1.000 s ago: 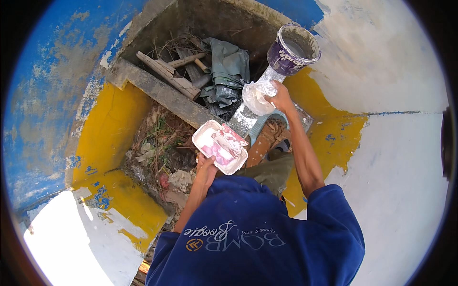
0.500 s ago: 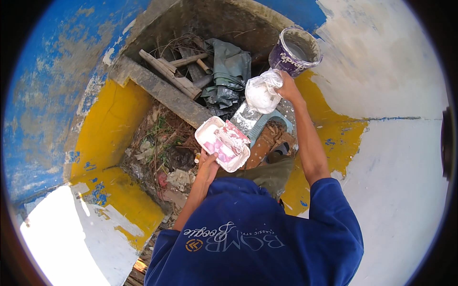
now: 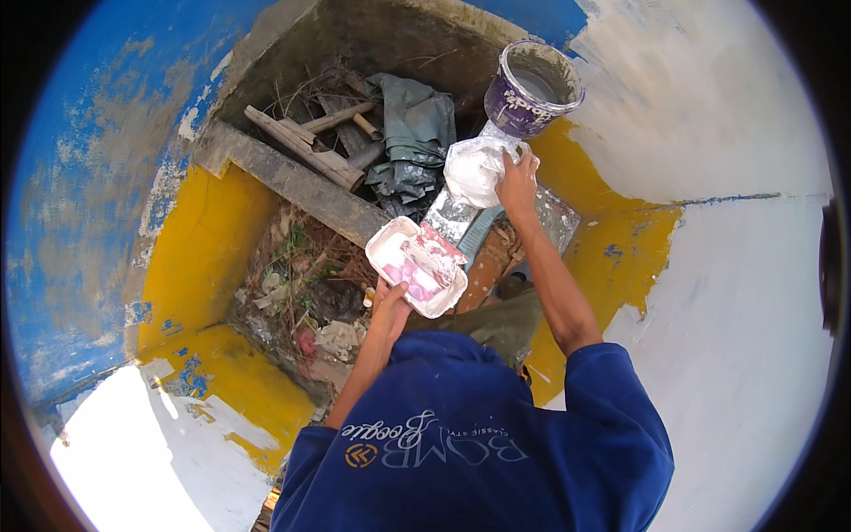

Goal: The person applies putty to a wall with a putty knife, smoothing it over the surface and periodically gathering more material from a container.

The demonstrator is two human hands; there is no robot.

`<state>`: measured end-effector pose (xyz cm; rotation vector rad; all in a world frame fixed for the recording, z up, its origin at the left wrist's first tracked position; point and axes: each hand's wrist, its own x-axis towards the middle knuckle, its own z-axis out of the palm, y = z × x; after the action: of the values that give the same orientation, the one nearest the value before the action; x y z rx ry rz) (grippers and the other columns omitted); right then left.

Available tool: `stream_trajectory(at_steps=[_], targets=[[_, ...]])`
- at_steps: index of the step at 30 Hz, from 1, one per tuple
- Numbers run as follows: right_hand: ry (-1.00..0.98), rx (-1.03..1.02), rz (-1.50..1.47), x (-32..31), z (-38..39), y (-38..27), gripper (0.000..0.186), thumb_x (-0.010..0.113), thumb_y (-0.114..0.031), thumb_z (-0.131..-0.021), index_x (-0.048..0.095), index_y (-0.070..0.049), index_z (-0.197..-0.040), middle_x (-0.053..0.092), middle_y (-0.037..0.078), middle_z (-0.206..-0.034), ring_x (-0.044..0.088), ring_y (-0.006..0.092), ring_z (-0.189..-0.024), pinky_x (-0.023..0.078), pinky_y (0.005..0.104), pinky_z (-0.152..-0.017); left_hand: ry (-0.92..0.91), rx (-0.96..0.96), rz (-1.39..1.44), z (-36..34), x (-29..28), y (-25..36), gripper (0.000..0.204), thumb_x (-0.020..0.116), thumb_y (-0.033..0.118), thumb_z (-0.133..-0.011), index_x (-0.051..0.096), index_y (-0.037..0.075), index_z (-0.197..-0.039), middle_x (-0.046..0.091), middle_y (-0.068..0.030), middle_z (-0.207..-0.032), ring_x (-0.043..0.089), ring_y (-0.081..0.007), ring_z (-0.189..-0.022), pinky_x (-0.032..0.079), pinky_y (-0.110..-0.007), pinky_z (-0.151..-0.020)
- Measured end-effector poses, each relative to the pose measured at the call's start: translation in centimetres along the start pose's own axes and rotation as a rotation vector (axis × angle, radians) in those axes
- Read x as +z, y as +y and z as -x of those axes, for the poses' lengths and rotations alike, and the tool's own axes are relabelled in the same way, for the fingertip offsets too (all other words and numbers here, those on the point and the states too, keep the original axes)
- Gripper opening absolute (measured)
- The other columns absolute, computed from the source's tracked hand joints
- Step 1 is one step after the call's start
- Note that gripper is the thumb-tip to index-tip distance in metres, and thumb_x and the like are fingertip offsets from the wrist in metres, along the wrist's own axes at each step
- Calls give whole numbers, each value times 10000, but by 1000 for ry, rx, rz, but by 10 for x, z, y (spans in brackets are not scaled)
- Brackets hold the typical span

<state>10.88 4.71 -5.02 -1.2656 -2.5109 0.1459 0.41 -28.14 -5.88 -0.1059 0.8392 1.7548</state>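
Observation:
My left hand (image 3: 390,307) is closed on the near left side of a white takeaway-type box (image 3: 376,254). White and pinkish paste lies in the box, and a red, paste-smeared flat piece (image 3: 441,249), perhaps a putty scraper, rests across its right side. Ahead and to the right, my right hand (image 3: 518,183) grips the right side of a crumpled white plastic bag (image 3: 472,171) that looks filled with something white. The bag is over a white-spattered board (image 3: 449,218); whether it rests on it I cannot tell. The fingertips are partly lost in the bag's folds.
A purple bucket (image 3: 517,113) with grey contents stands just beyond the bag. Left of it lie a dark green sheet (image 3: 417,115), wooden pieces (image 3: 306,151) and a concrete beam (image 3: 284,188). Debris covers the ground on the left. Painted walls (image 3: 736,293) close in on both sides.
My right hand has come nearer to me, down along the bag's right side, with its fingers now over the bag. The view has shifted slightly. My left hand keeps the box in place.

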Motion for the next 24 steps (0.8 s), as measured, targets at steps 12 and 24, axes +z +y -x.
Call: stream_trajectory(at_steps=[12, 24], targets=[[-42, 180, -136, 0, 2, -11, 544, 721, -37, -681, 617, 2, -1213, 562, 302, -1205, 521, 485, -1162, 478, 495, -961, -1, -15, -13, -2, 2, 5, 792, 652, 88, -871, 203, 101, -1524, 369, -130, -1499, 385, -314, -1384, 335, -527, -1138], [-274, 323, -327, 18, -10, 9, 407, 752, -170, -634, 743, -34, -1017, 687, 286, -967, 681, 392, -948, 547, 443, -855, -29, -38, 23, -5, 0, 1, 806, 615, 16, -875, 158, 118, -1532, 360, -136, -1498, 401, -306, -1372, 383, -518, -1110]])
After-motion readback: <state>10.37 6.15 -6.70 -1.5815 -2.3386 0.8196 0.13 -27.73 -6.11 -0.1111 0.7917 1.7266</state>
